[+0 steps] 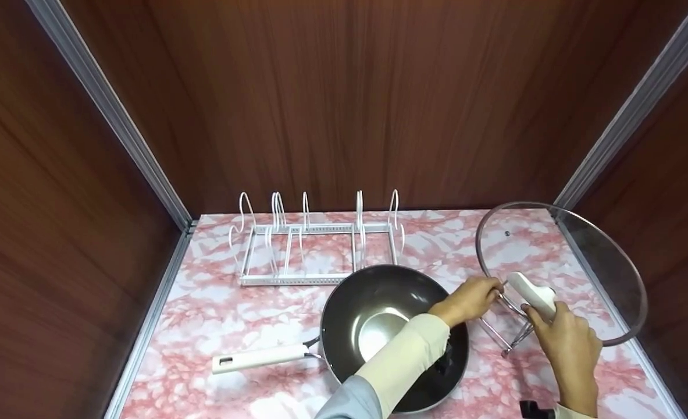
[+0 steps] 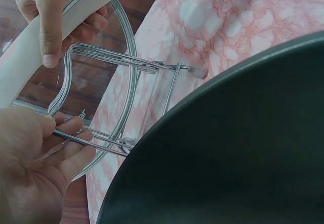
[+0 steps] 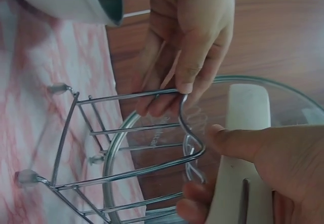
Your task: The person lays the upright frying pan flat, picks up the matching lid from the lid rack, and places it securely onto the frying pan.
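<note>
My left hand (image 1: 470, 298) reaches across the wok and pinches the top wire of a small chrome lid stand (image 2: 106, 57) between thumb and fingers. With my right hand (image 1: 570, 337) I grip the thick white handle (image 3: 243, 178) of a glass lid (image 1: 602, 273). The lid is upright and tilted, its metal rim (image 3: 114, 155) set among the stand's wires. In the right wrist view the stand's rubber-tipped feet (image 3: 26, 178) show at the left. Below my left forearm sits a dark-lined wok (image 1: 349, 302), partly covered by the sleeve.
The wok's cream handle (image 1: 262, 358) points left. Behind it a white wire rack (image 1: 294, 280) with several upright loops stands on the pink marbled tabletop (image 1: 204, 326). Brown wood-grain panels (image 1: 344, 105) close in the back and both sides, with metal strips (image 1: 140, 157) at the corners.
</note>
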`<state>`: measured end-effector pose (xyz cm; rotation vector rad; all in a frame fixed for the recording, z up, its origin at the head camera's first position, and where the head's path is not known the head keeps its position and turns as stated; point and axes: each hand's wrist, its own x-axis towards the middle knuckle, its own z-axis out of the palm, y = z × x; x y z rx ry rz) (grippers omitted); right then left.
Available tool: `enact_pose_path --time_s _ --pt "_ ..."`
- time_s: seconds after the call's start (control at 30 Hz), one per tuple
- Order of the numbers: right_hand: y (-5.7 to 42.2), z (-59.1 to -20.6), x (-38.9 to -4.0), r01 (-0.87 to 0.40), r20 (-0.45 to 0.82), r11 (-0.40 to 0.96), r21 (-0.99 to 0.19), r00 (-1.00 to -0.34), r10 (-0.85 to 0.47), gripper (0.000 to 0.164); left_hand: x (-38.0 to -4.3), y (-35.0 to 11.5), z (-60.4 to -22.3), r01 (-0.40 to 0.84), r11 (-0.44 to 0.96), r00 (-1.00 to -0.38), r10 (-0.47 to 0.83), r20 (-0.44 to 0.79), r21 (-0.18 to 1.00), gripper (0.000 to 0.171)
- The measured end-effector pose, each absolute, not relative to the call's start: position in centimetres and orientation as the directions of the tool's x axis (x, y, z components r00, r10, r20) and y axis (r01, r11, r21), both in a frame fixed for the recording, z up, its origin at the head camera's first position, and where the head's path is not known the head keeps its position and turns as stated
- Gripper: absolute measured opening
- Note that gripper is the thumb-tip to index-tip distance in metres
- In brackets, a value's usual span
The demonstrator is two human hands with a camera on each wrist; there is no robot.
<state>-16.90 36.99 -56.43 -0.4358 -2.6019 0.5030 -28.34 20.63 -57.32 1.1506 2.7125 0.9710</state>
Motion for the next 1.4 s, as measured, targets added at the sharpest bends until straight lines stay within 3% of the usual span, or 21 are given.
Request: enact_pose_path --time_s 0.27,0.47,0.87,1.4 --pt "37.0 -57.9 -17.3 0.120 0.610 0.929 -0.350 -0.724 0.323 0.051 -28.5 20.5 -57.4 0.626 0.539 -0.733 0.654 0.187 0.564 0.015" --pt "37.0 -58.5 -17.6 0.113 0.683 0.944 -0.310 -0.664 0.304 0.051 -28.6 20.6 -57.4 0.643 0.541 -0.722 0.665 0.192 0.543 0.016" --pt "37.3 -59.3 -17.7 0.137 0.682 0.942 -0.308 -0.659 0.319 0.052 -28.6 20.6 -57.4 0.625 0.553 -0.731 0.662 0.165 0.551 0.017" --pt "36.8 -60.1 -18.2 0.221 0.738 0.933 -0.283 -0.571 0.359 0.052 -28.7 20.5 -57.9 0.628 0.527 -0.726 0.662 0.187 0.573 0.017"
